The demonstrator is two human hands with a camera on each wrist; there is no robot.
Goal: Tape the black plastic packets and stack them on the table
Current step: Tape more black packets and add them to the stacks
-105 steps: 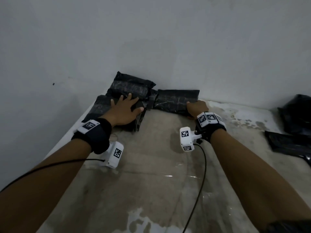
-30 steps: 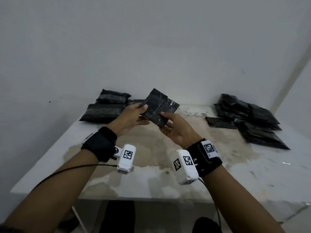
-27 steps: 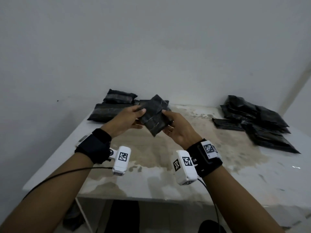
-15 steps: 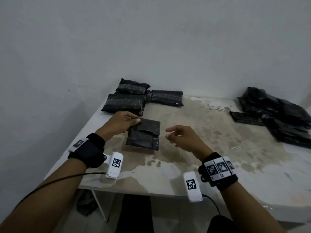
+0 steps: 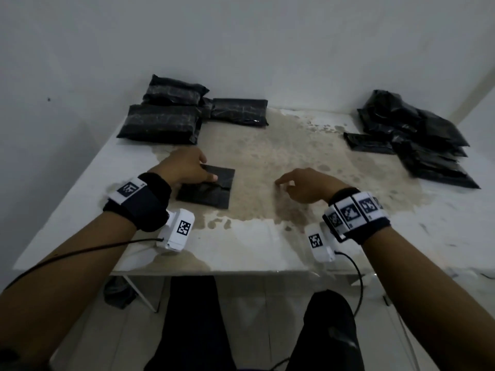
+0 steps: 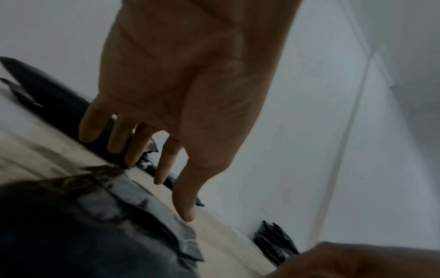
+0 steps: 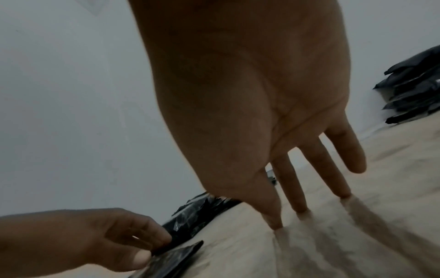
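A folded black plastic packet (image 5: 211, 194) lies flat on the table (image 5: 254, 242) at the near left. My left hand (image 5: 207, 168) rests on its far left corner, thumb on top and fingers fairly straight, reaching past the edge. In the left wrist view the thumb tip touches the packet (image 6: 95, 225). My right hand (image 5: 284, 183) is apart from the packet, to its right, with loose straight fingers. In the right wrist view its fingertips (image 7: 273, 223) touch the bare tabletop. It holds nothing. The right wrist view also shows the left hand (image 7: 142, 244) on the packet (image 7: 173, 257).
Three bulky packets (image 5: 160, 124) sit grouped at the back left corner against the wall. A loose pile of black packets (image 5: 412, 137) lies at the back right. The table's front edge (image 5: 214, 271) is near my wrists, with my legs below.
The packet, held in the air by both hands a second ago, now lies on the table. My right hand let go and moved right; my left hand stays on the packet.
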